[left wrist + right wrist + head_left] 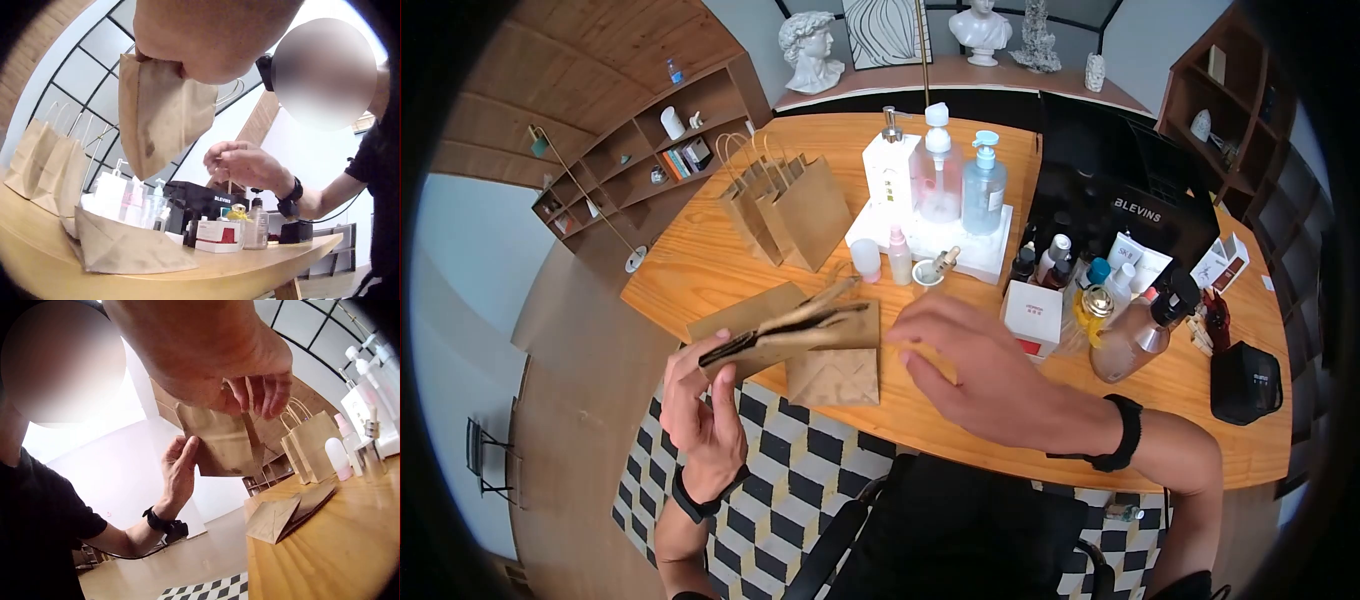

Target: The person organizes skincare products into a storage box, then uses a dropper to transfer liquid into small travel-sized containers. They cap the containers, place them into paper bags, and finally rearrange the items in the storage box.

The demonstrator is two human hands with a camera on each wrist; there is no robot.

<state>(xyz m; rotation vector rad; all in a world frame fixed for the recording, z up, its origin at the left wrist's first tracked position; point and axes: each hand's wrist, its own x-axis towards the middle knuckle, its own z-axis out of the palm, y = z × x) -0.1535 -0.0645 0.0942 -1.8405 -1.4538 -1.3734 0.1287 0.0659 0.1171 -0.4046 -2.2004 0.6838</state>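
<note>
My left hand (700, 405) pinches a brown paper bag (156, 112) by its side, thumb on one face, fingers behind. In the head view the bag is held above the table's front edge, with a dark gap along its opening. Twisted paper handles stick out from it. My right hand (985, 375) hovers to the right of the bag, fingers loosely bent and nothing between them. A flat folded paper bag (835, 380) lies on the table below the held one, partly covered by it in the head view.
Two upright paper bags (805, 212) stand at the back left. Pump bottles (940, 175) share a white tray (975, 262) with small bottles before it. To the right are a white box (1032, 312), several cosmetic bottles, a large black box (1130, 180) and a black pouch (1245, 383).
</note>
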